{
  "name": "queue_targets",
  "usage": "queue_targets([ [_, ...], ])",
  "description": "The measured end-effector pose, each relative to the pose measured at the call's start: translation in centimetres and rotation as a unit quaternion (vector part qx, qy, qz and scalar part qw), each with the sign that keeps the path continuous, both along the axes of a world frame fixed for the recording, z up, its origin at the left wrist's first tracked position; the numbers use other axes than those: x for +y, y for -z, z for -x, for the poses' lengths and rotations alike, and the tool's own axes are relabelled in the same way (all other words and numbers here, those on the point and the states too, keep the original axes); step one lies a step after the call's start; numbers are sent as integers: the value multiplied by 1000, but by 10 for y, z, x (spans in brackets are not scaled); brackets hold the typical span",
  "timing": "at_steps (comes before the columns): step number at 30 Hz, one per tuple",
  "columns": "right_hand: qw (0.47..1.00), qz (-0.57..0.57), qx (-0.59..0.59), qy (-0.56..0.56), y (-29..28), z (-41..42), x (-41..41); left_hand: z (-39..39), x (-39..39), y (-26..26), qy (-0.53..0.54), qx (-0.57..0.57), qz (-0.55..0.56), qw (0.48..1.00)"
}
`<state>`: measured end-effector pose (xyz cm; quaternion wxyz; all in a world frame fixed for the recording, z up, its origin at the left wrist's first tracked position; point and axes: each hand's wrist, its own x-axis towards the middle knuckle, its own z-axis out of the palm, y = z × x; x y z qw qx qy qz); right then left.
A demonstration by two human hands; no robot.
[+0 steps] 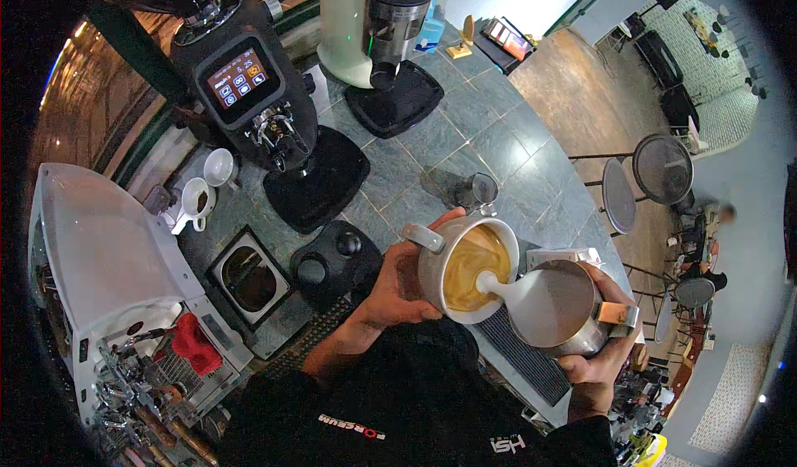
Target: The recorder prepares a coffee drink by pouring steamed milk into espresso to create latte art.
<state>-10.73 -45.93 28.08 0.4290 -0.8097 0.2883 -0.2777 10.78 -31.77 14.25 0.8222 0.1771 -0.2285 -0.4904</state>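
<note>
My left hand [398,286] holds a white ceramic cup [512,243] of coffee from below and the side, its handle pointing up and left. The cup is tilted toward a stainless steel milk pitcher [591,317], which my right hand [601,367] grips around its body. White milk [529,302] runs from the spout into the brown and tan coffee [467,268], leaving a pale patch near the cup's right side. Just beyond the cup, a small clear glass [483,188] stands on the tiled counter [429,199].
A coffee grinder [292,93] with a lit screen stands at upper left, a second grinder [348,25] behind. An espresso machine [112,243] with a red cloth [195,344] is at left. Near my left forearm lie a black tamping stand [336,261] and a knock box [252,278].
</note>
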Motion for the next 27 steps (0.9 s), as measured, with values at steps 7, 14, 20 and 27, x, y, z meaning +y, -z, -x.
queue_targets([
  [7, 1000, 17, -12, -1, 5, -3, -2, -1, -1, 10, -16, -35, -11, 999],
  [14, 999, 28, -18, -12, 5, -4, -4, -4, -2, 10, -15, -55, -16, 998],
  [20, 1000, 4, 19, -11, -2, -7, -3, -3, -1, 9, -3, -26, -16, 1000],
  [27, 1000, 20, 1, -13, -1, -2, -6, -1, -3, 14, -17, -23, 1, 1000],
])
